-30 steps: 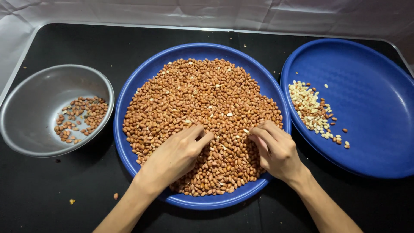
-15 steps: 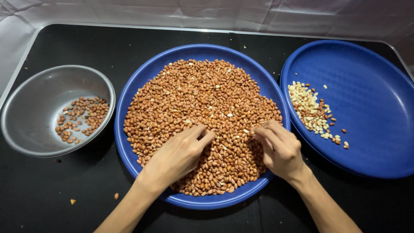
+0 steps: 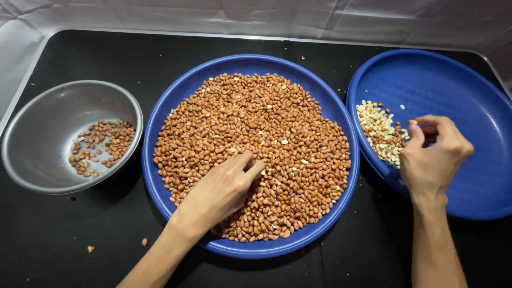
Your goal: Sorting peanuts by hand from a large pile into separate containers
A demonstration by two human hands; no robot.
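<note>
Black table [image 3: 64, 250] with stray nuts near its front edge. The left hand [image 3: 221, 192] lies flat, fingers loose, on red-skinned peanuts [image 3: 250, 133] heaped in the round blue plate [image 3: 160, 176]. The right hand [image 3: 433, 157] hovers over the pale nuts [image 3: 378, 130] in the second blue plate [image 3: 469, 80], fingertips pinched, perhaps on a nut. Grey bowl [image 3: 32, 128] left; white cloth [image 3: 266, 18] behind.

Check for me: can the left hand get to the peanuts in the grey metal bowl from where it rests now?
Probably yes. The left hand lies on the peanut heap in the middle blue tray; the grey metal bowl sits just beside it, open-topped, and nothing stands between them. Its few peanuts lie uncovered.
</note>
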